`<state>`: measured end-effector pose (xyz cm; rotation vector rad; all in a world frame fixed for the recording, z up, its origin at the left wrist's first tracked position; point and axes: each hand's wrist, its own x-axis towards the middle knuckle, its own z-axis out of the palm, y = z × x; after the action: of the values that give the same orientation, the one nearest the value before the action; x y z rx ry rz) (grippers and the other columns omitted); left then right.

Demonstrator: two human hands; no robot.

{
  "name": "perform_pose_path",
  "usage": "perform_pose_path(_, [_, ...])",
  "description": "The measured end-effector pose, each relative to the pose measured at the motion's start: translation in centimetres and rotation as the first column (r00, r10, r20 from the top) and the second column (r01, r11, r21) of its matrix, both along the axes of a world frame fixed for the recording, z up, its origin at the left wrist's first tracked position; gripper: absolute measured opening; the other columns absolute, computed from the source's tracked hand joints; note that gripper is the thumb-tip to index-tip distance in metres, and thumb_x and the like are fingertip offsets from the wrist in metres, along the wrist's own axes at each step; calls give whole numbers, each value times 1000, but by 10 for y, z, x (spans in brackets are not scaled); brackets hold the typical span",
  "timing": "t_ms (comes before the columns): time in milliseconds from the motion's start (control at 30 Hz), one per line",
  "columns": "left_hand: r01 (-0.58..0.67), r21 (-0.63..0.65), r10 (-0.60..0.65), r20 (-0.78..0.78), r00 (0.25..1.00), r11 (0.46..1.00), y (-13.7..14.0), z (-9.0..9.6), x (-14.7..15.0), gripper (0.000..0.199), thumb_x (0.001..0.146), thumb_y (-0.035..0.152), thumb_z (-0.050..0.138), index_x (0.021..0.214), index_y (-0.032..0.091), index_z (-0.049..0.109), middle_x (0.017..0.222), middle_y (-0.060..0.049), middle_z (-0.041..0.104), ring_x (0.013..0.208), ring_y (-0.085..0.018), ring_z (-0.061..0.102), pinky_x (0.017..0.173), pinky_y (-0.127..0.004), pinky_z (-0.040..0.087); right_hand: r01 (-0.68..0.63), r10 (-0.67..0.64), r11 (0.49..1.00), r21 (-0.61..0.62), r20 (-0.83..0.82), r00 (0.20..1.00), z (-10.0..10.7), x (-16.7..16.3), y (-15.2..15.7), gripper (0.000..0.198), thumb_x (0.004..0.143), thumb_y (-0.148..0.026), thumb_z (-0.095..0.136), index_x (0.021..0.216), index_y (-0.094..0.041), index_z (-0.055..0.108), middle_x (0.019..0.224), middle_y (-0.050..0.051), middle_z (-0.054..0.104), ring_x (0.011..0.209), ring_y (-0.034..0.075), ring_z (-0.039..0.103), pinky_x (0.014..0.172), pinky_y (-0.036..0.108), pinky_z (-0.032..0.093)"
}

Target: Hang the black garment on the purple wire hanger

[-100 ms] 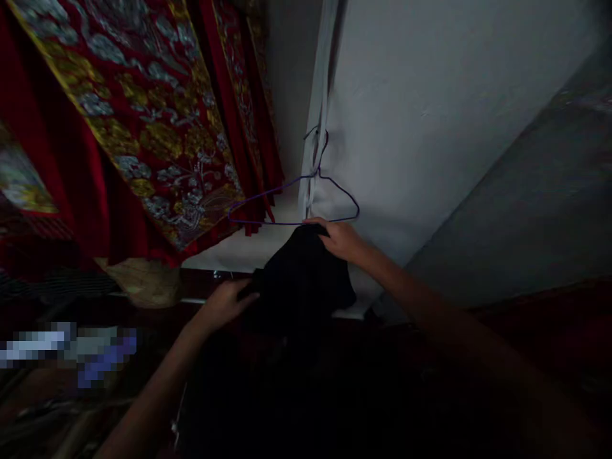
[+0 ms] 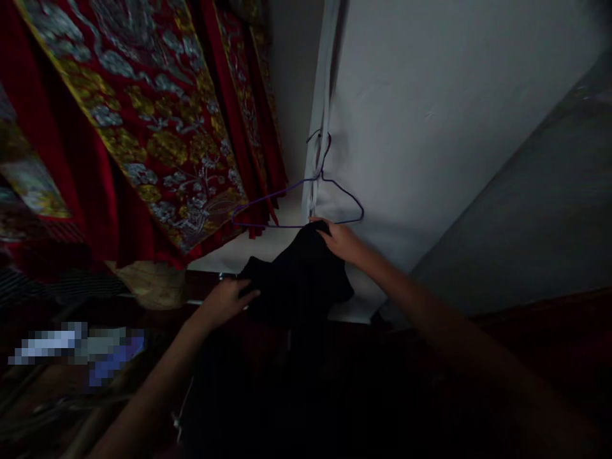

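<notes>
A dark black garment (image 2: pixel 301 274) hangs between my two hands; its exact kind is lost in the dim light. My right hand (image 2: pixel 340 242) pinches its top edge, right at the lower bar of a purple wire hanger (image 2: pixel 287 189). Lower down on the left, my left hand (image 2: pixel 227 299) has its fingers closed on the garment's side, the thumb over the cloth. The hanger is hooked on a pale strip of cloth (image 2: pixel 315 108) by the wall, and its frame looks bare. The garment's lower part merges into shadow.
Red cloth hangings (image 2: pixel 162 127) with gold and silver embroidery hang at upper left. A pale wall (image 2: pixel 411 115) stands behind the hanger. Below the hangings is a tan, bag-like thing (image 2: pixel 150 284). Blurred pixelated items (image 2: pixel 76 350) lie at lower left.
The garment's left corner now sticks up beside my left hand, and its outline has shifted slightly. The whole view has moved a little; both hands keep their hold.
</notes>
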<state>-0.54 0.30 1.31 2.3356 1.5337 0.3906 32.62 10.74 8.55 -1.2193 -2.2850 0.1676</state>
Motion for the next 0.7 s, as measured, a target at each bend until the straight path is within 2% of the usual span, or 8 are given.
perform_pose_path(100, [-15, 41, 18, -92, 996, 999, 5, 13, -6, 35, 99, 44, 51, 80, 19, 67, 83, -8, 72, 84, -27, 70, 88, -39, 48, -38, 33, 998, -43, -119, 992, -16, 3, 8, 31, 100, -26, 47, 121, -17, 68, 107, 12, 78, 95, 26, 73, 86, 35, 53])
perform_pose_path(233, [0, 46, 0, -2, 1000, 999, 11, 39, -13, 39, 97, 49, 51, 77, 19, 66, 89, -8, 72, 84, -24, 68, 86, -38, 51, -36, 33, 999, -8, -212, 977, -24, 18, -4, 29, 100, -32, 48, 104, -16, 71, 92, 11, 77, 83, 26, 72, 77, 34, 53])
perform_pose_path(300, [-3, 70, -4, 92, 996, 998, 13, 58, -12, 45, 94, 58, 53, 79, 19, 70, 102, -10, 74, 95, -26, 70, 88, -38, 53, -21, 23, 1000, 10, -212, 977, -20, 30, -14, 30, 100, -36, 50, 104, -15, 72, 87, 11, 77, 78, 26, 72, 75, 35, 52])
perform_pose_path(367, [1, 107, -19, 168, 986, 994, 15, 79, -8, 45, 90, 63, 58, 88, 21, 76, 125, -9, 72, 116, -30, 66, 102, -40, 50, -8, 10, 1000, 13, -208, 978, -14, 44, -22, 31, 99, -37, 52, 104, -16, 73, 86, 11, 76, 77, 26, 72, 75, 35, 52])
perform_pose_path(500, [44, 176, -68, 135, 988, 983, 26, 105, 4, 47, 87, 65, 60, 95, 23, 80, 143, -9, 63, 137, -33, 54, 116, -46, 41, -18, 24, 999, 32, -191, 981, -1, 67, -26, 28, 98, -33, 53, 108, -18, 74, 96, 10, 78, 83, 25, 72, 78, 34, 52])
perform_pose_path(567, [20, 198, -33, 62, 998, 980, 35, 107, 9, 46, 85, 64, 60, 93, 23, 81, 133, -10, 70, 129, -34, 61, 110, -46, 46, -27, 33, 999, 38, -183, 983, 3, 73, -26, 26, 97, -29, 54, 108, -19, 75, 99, 9, 78, 86, 23, 72, 79, 33, 52])
perform_pose_path(633, [-26, 191, 28, -9, 1000, 981, 45, 105, 11, 41, 84, 61, 61, 86, 25, 81, 109, -9, 79, 106, -33, 72, 95, -42, 54, -39, 44, 999, 31, -183, 982, 6, 75, -27, 24, 97, -26, 54, 107, -19, 75, 98, 8, 78, 85, 22, 72, 79, 32, 52])
perform_pose_path(700, [-83, 204, 91, -32, 995, 975, 51, 102, 12, 38, 83, 60, 62, 75, 27, 79, 79, -6, 78, 77, -28, 74, 75, -36, 56, -56, 58, 998, 19, -194, 979, 8, 76, -30, 24, 96, -24, 54, 108, -18, 74, 96, 7, 78, 83, 21, 71, 78, 31, 52])
